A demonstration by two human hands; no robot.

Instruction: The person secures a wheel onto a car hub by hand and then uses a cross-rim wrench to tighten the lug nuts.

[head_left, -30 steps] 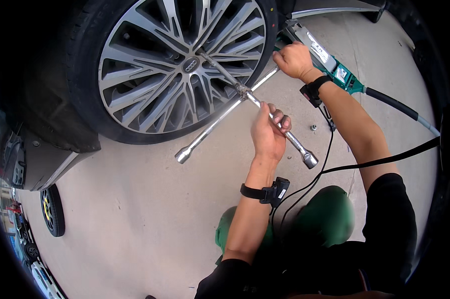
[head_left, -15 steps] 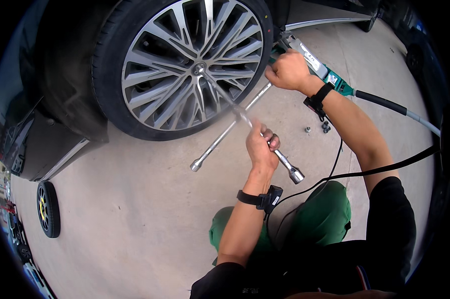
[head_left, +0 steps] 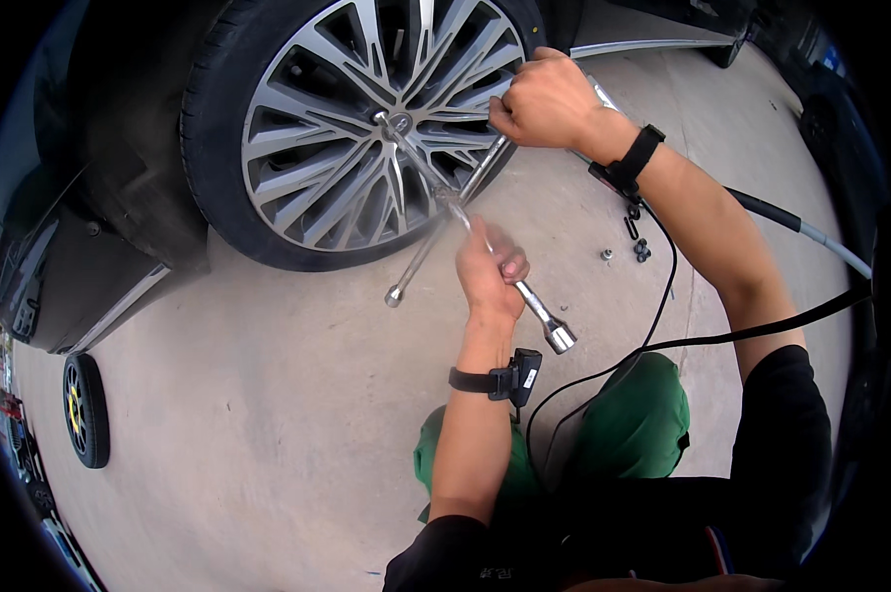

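A chrome four-way lug wrench [head_left: 422, 262] reaches to the alloy wheel [head_left: 297, 168], its far end [head_left: 380, 119] at the hub beside the round centre cap [head_left: 399, 123]. Whether that socket sits on a lug is too small to tell. My left hand [head_left: 490, 271] is closed around the arm pointing back toward me, with the large socket [head_left: 560, 337] sticking out below the fist. Higher up, my right hand [head_left: 552, 104] grips the end of the cross arm on the right, beside the tyre [head_left: 213, 178]. The wrench's centre is blurred.
Several dark lug nuts [head_left: 641, 251] and a silver one [head_left: 606, 255] lie on the concrete at right. Behind my right arm runs a jack handle [head_left: 769, 209]. Black cables [head_left: 652, 340] hang from my wrist straps. A smaller wheel [head_left: 86, 409] stands far left.
Both hands have shifted up and left with the wrench. Its far end now shows at the upper left of the centre cap, and the right cross arm has come nearer the rim.
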